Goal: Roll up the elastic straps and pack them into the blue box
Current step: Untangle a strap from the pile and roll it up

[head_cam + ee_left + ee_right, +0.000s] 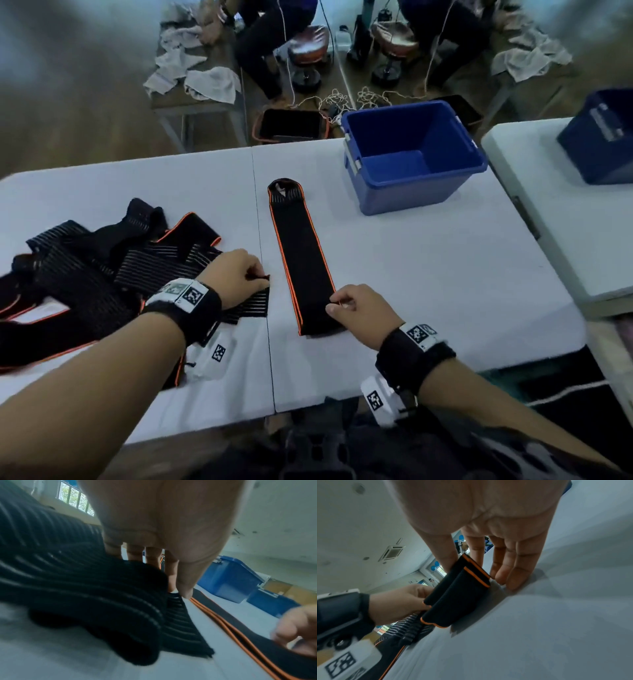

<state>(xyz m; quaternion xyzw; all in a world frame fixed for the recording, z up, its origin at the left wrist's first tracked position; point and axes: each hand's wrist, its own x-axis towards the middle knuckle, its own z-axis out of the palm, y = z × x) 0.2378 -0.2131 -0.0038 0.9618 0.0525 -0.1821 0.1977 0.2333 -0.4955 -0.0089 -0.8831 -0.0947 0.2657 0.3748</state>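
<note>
A long black elastic strap [301, 260] with orange edges lies flat down the middle of the white table [428, 274], its looped end pointing toward the empty blue box [411, 154]. My right hand [334, 303] pinches the strap's near right corner. In the right wrist view that end [458, 595] is lifted between thumb and forefinger, while the other fingers [513, 574] touch the table. My left hand [258, 275] pinches the edge of a striped black strap [85, 588] at the right side of the pile of straps [85, 270].
A second blue box [599, 137] stands on the neighbouring table [548, 205] at right. Beyond the far edge are a dark bin [291, 125] on the floor, stools, cords, and another table with white cloths [191, 75]. The blue box [229, 577] also appears in the left wrist view.
</note>
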